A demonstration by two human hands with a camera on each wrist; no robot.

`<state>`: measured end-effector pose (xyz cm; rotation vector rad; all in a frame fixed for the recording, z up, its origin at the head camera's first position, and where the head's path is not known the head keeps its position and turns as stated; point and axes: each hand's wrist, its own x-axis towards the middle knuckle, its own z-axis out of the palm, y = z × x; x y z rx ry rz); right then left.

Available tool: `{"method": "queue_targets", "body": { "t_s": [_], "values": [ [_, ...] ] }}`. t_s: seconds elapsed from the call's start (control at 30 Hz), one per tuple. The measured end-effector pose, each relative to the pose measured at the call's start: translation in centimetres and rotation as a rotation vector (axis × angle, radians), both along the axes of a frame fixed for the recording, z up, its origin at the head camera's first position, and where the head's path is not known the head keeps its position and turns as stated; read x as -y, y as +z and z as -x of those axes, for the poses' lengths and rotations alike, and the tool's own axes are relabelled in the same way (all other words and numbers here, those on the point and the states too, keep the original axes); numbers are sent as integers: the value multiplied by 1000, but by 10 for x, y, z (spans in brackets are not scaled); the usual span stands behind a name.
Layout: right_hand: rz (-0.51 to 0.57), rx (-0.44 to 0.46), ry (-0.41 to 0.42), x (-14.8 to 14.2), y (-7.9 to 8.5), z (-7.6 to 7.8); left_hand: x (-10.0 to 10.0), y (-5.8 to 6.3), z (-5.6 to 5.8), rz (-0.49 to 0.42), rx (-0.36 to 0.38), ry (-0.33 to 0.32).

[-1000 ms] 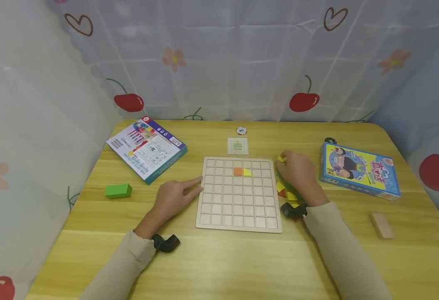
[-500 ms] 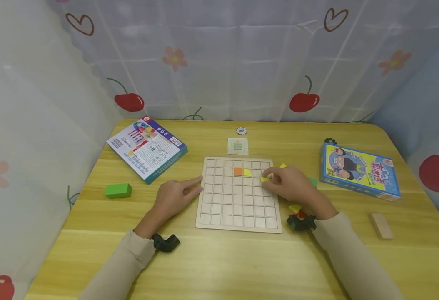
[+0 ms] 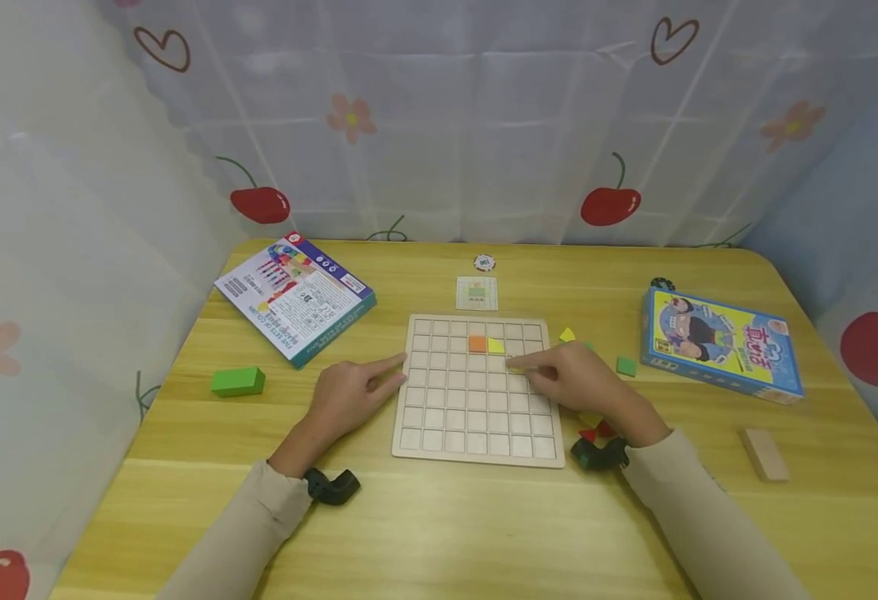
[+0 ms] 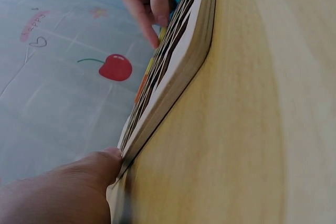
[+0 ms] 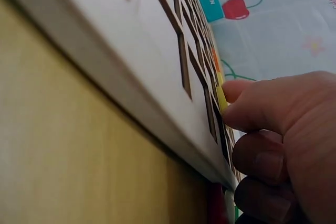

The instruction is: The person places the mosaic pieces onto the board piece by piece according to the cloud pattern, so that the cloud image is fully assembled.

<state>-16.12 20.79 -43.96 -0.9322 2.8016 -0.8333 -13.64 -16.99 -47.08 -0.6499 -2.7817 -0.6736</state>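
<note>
A wooden grid board [image 3: 476, 459] lies on the table, with an orange square tile [image 3: 477, 343] and a yellow tile [image 3: 496, 345] side by side in its cells. My left hand [image 3: 346, 396] rests at the board's left edge, thumb and index finger straight against it; the left wrist view shows the thumb touching that edge. Over the board's right half, my right hand [image 3: 577, 379] pinches a second yellow tile [image 5: 222, 98] between thumb and index finger, low at the cells. Its other fingers are curled, and they hide part of the board.
Right of the board lie a yellow piece [image 3: 567, 334], a green square [image 3: 626, 366] and red pieces [image 3: 589, 434]. A patterned card [image 3: 476, 293] and a chip [image 3: 485, 262] sit behind it. Two boxes, a green block [image 3: 237, 382] and a wooden block [image 3: 765, 454] stand farther out.
My right hand has moved from the loose pieces at the right onto the board, carrying a yellow tile, then slightly further left. The left hand has stayed in place.
</note>
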Motion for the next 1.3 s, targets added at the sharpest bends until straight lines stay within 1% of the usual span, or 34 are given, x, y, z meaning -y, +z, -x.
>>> {"method": "queue_targets", "body": {
  "t_s": [0.17,0.4,0.7,0.87,0.93,1.03,1.17,1.3],
  "values": [
    [23,0,-2,0,-2,0,0,1,0,2,16,1],
    [-38,11,-146,-1,1,0,0,2,0,6,14,1],
    [-19,1,-148,6,1,-2,0,3,-1,2,5,1],
    [-43,-32,-163,7,1,-2,-1,2,-1,-3,9,3],
    [-58,-34,-177,5,1,-1,-1,2,-1,-3,12,3],
    [-73,-4,-218,-2,6,1,-1,2,-1,-2,16,3],
    [-69,29,-270,-17,12,6,-1,2,-1,1,19,6],
    [-61,32,-319,-35,14,13,-1,3,-2,2,20,7]
  ]
}}
